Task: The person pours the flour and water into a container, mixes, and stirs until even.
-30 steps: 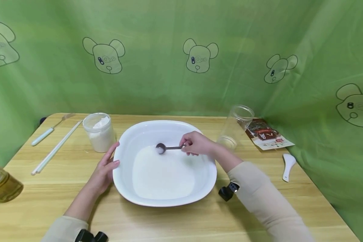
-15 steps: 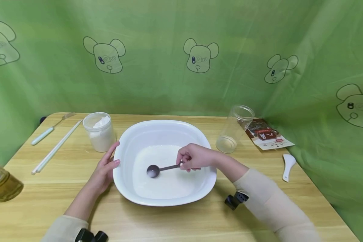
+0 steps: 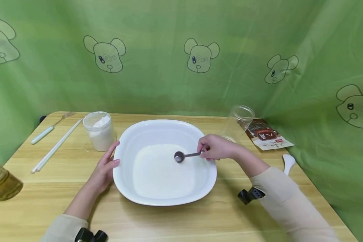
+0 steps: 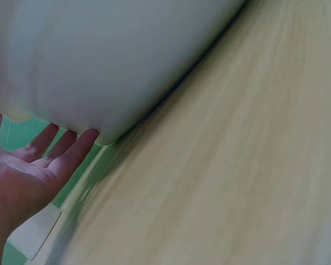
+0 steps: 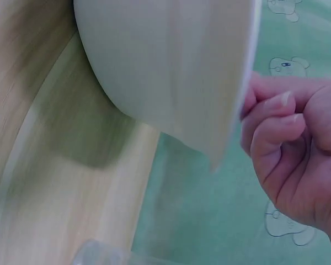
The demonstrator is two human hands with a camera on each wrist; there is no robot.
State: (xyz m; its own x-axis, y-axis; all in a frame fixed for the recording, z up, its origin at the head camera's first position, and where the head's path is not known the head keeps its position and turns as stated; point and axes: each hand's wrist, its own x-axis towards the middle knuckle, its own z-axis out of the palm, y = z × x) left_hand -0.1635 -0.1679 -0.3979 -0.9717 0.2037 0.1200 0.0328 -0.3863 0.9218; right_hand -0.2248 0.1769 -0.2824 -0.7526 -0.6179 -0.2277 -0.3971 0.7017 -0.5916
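A white basin (image 3: 164, 201) stands on the wooden table, and its floor looks covered with a pale white layer. My left hand (image 3: 101, 173) rests on the basin's left side, thumb and forefinger at the rim. In the left wrist view the fingers (image 4: 71, 154) reach out fairly straight and touch its outer wall. Over the right part of the basin, my right hand (image 3: 216, 148) pinches the handle end of a small dark measuring spoon (image 3: 179, 157). The spoon's round bowl points left. In the right wrist view the curled fingers show past the rim, and the spoon is hidden.
Left of the basin stand an open jar of white powder (image 3: 101, 136), white chopsticks (image 3: 56, 147), a blue-handled utensil (image 3: 43, 134) and a jar of amber liquid (image 3: 4, 185). On the right are a clear container (image 3: 237, 124), a printed packet (image 3: 266, 134) and a white spoon (image 3: 288, 163).
The measuring spoon first swept toward me and slightly left, then away and right in my right hand. The left hand and the basin have stayed in place.
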